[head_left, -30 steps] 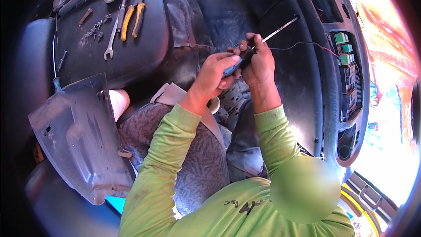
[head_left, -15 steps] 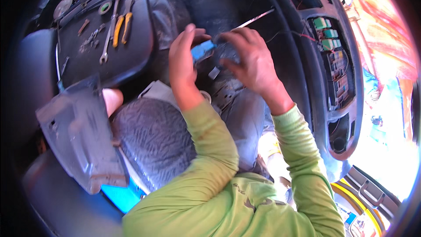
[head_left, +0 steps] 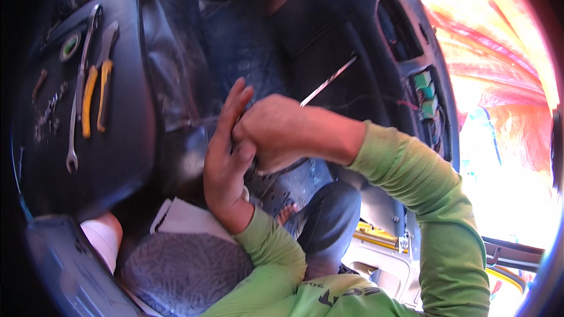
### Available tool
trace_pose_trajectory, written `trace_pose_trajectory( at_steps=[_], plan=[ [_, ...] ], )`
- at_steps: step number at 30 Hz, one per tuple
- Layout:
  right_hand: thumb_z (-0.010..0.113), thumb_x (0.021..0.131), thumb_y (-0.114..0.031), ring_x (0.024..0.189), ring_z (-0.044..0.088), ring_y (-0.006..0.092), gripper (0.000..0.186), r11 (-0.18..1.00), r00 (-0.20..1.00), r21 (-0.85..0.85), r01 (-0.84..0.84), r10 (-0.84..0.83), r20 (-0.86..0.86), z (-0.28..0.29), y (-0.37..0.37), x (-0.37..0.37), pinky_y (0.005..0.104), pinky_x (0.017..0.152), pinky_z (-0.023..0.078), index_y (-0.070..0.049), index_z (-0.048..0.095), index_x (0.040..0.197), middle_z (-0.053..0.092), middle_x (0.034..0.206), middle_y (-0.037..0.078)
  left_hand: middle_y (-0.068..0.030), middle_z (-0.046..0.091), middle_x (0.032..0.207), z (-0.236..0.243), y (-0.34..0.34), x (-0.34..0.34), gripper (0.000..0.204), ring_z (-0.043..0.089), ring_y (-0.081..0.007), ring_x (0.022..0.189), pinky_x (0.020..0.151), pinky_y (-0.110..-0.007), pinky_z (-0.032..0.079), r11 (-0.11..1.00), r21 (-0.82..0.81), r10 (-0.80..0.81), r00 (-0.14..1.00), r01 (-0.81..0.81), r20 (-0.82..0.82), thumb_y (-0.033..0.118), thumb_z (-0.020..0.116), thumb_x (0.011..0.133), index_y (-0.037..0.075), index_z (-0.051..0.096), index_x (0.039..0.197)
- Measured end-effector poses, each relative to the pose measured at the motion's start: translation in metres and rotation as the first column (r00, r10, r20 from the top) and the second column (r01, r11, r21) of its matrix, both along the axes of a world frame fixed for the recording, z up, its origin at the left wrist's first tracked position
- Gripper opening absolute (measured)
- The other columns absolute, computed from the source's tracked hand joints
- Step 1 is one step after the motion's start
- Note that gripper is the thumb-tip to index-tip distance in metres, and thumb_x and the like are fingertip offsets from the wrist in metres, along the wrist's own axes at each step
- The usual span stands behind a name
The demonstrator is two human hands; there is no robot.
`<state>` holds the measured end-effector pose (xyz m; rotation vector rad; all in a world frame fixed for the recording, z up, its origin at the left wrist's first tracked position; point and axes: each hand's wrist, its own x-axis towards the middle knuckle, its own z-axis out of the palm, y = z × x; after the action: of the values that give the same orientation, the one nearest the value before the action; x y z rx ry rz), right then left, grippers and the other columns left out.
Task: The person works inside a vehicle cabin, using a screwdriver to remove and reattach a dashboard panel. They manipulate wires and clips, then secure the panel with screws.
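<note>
Overlapping straight-fingered left hand [head_left: 221, 167], curled right hand [head_left: 279, 128] blocking view, its hold unclear, metal rod [head_left: 329, 80] beyond, pliers [head_left: 90, 91] leftward

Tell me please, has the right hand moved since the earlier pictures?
Yes: the right hand has moved leftward, judged against the fixed green blocks, and is now farther from them.

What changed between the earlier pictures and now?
The right hand has moved left to meet the left hand; half a second ago they were apart. The blue object is now out of sight; whether still held, I cannot tell. The camera view has shifted. The metal rod still reaches the dark panel; the yellow-handled pliers lie as before.
</note>
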<state>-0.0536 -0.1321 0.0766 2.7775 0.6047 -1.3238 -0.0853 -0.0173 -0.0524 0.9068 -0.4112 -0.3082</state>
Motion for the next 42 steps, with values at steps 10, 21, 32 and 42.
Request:
trace_pose_trajectory(
  at_steps=[10,21,32,42],
  plan=[
    [0.072,0.080,-0.014,0.111,0.072,0.0365,0.038,0.993,0.980,0.042,-0.111,0.116,-0.161,-0.015,-0.003,0.008,0.0446,0.090,0.058,-0.005,0.075,0.117,0.074,0.116,0.017,-0.0313,0.045,0.158,-0.012,-0.002,0.013,0.105,0.050,-0.0391,0.144,0.118,-0.047,0.037,1.000,-0.017,0.019,0.969,-0.015,0.247,0.084,0.047,0.092,-0.006,0.059,0.143],
    [0.074,0.080,-0.015,0.098,0.075,0.0324,0.022,0.979,0.990,0.150,-0.141,0.138,0.028,-0.016,-0.011,-0.002,0.0425,0.082,0.061,-0.007,0.078,0.100,0.077,0.099,0.012,-0.0314,0.074,0.112,-0.001,-0.008,0.003,0.076,0.073,-0.0380,0.107,0.099,-0.044,0.055,0.947,0.002,0.318,0.942,-0.320,0.108,0.054,0.037,0.109,-0.013,0.073,0.108],
    [0.071,0.081,-0.016,0.076,0.076,0.0309,0.012,0.946,0.851,0.083,-0.315,0.242,0.466,-0.036,-0.019,-0.028,0.0426,0.066,0.061,-0.012,0.077,0.091,0.075,0.081,0.007,-0.0274,0.072,0.108,-0.013,-0.018,-0.001,0.071,0.073,-0.0348,0.097,0.087,-0.042,0.059,0.880,-0.099,0.473,0.876,-0.465,0.095,0.053,0.040,0.109,-0.011,0.070,0.112],
    [0.075,0.080,-0.017,0.093,0.075,0.0371,0.022,0.986,0.991,0.153,-0.064,0.081,-0.109,-0.005,-0.008,0.023,0.0459,0.080,0.059,-0.001,0.079,0.095,0.077,0.094,0.018,-0.0265,0.065,0.135,0.003,-0.014,0.008,0.094,0.064,-0.0324,0.124,0.106,-0.041,0.047,0.900,-0.150,0.367,0.897,-0.409,-0.245,0.072,0.024,0.104,-0.008,0.064,0.133]
  ],
)
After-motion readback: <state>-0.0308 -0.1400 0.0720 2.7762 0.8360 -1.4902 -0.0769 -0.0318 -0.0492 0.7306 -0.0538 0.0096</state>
